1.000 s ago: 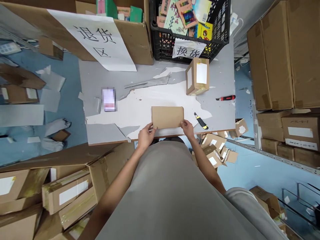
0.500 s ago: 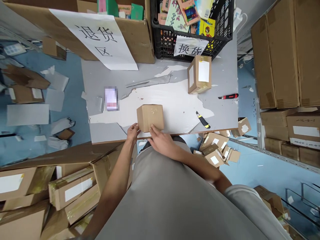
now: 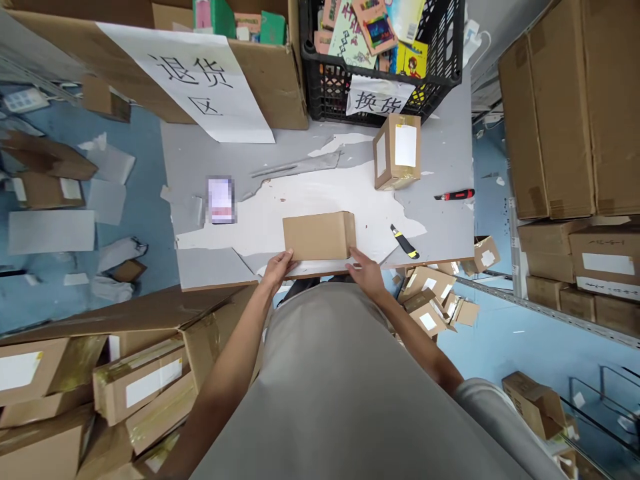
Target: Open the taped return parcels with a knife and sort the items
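A plain brown cardboard box (image 3: 316,237) lies on the table near its front edge, its long side towards me. My left hand (image 3: 278,271) grips its near left corner with the fingertips. At the near right corner, my right hand (image 3: 367,272) has its thumb and fingers against the box end. Right of the box lies a yellow-and-black utility knife (image 3: 405,241). A second cardboard box (image 3: 399,153) with white labels stands upright farther back.
A red-and-black utility knife (image 3: 454,195) lies near the table's right edge. At the back stand a large carton (image 3: 270,87) and a black crate (image 3: 325,100) of colourful packs. A phone-like pixelated item (image 3: 221,200) lies left. Cartons (image 3: 150,387) are heaped at lower left.
The box has been turned so that its long side faces me, and sits slightly farther right. My right hand has moved right to its right end; my left hand has shifted slightly right.
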Motion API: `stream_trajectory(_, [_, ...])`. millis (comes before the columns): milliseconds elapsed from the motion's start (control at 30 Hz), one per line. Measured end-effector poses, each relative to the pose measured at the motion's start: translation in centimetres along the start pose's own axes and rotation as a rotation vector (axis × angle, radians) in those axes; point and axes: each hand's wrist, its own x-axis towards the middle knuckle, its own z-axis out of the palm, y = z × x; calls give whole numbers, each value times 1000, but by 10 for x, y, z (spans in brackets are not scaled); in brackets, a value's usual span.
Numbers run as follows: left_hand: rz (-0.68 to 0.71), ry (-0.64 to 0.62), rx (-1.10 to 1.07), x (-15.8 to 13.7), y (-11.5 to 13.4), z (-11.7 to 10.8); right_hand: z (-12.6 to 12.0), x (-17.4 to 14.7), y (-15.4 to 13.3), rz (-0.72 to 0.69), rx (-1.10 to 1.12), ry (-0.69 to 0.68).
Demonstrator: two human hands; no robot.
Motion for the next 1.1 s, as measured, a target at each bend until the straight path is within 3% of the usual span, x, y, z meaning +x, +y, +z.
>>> stream_trajectory(100, [81,15,97,-9,0,19,-4,17,38,125,241,155])
stream_trajectory(167, [132,40,159,-16,3,27,-3,26,48,172,338,221])
stream_trajectory(400, [430,98,319,-32,45,32,-25,56,33,131,246,422])
stream_trajectory(533, [446,148,426,-23,68,36,-42,86,20,130,112,347])
stream_trajectory(700, [391,146,456,-9,77,41,-40,110,12,122,50,304])
stream_trajectory(800, [465,172,476,-9,80,45,-46,115,14,91,37,277])
stream_trajectory(933, [712,214,525,-13,95,65,-84,129,22,86,-35,430])
stream_trajectory(1033, [829,91,552,-11,113,97,-123,157,28,119,-175,605])
stream_trajectory(1100, [860,-22,557,-4,126,128,-142,182,27,170,-238,640])
